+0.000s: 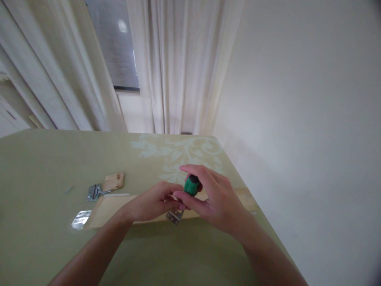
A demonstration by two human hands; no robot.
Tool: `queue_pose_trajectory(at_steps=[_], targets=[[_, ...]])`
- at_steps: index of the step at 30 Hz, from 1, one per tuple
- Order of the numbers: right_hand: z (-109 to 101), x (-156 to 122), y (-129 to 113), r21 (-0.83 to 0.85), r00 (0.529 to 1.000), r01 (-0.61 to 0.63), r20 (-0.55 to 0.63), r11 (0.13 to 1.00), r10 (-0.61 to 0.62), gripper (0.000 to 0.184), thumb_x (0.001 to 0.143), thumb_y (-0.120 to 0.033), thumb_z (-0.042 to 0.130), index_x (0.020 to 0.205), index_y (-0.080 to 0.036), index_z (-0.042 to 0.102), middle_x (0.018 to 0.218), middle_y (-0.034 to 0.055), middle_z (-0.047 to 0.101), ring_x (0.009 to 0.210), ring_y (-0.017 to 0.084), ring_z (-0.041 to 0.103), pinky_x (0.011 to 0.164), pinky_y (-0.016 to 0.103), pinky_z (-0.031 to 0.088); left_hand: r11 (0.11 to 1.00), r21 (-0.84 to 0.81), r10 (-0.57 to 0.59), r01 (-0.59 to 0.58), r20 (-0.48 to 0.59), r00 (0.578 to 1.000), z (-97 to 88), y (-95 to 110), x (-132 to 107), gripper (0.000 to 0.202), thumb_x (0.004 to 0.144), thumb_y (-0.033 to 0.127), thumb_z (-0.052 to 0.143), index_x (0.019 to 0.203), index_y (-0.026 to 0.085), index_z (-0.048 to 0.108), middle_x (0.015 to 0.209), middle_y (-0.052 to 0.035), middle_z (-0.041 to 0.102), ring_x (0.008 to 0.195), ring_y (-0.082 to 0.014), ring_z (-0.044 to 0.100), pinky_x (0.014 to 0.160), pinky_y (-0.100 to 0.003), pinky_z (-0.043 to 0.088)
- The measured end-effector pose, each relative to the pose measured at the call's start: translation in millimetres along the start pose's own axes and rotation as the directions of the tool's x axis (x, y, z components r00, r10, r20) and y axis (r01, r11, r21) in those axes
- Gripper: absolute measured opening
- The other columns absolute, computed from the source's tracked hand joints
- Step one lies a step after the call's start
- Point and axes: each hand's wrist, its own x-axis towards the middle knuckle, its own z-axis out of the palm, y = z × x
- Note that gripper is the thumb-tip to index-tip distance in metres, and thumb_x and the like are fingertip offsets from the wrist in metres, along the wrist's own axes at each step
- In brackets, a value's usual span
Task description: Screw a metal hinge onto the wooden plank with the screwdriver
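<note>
My right hand (218,198) is closed round the green handle of a screwdriver (192,186), whose black end points up toward me. Its shaft runs down behind my fingers toward a metal hinge (174,217) at the near edge of a pale wooden board (110,208). My left hand (157,200) pinches just left of the shaft, above the hinge; what its fingertips hold is hidden. Both hands meet over the board, fingertips close together. The screwdriver's tip cannot be clearly made out.
Another shiny hinge (81,219) lies at the board's left end. Behind it are more hinges with screws (94,192), a small wood piece (113,181) and a loose screw (68,189). The green table (38,167) ends at a white wall on the right; curtains (184,59) hang behind.
</note>
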Motion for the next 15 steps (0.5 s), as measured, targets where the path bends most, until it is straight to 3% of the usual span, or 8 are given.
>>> queue_pose_trajectory(at_steps=[15], targets=[[2.8, 0.6, 3.0, -0.017, 1.000, -0.002, 0.007, 1.000, 0.002, 0.040, 0.104, -0.039, 0.071, 0.138, -0.026, 0.054, 0.104, 0.0048, 0.074, 0.091, 0.019, 0.071, 0.085, 0.033, 0.059, 0.999, -0.047, 0.026, -0.026, 0.005, 1.000, -1.3, -3.6, 0.9, 0.014, 0.094, 0.030, 0.071, 0.090, 0.016, 0.070, 0.085, -0.0010, 0.073, 0.081, -0.0166, 0.067, 0.072, -0.024, 0.055]])
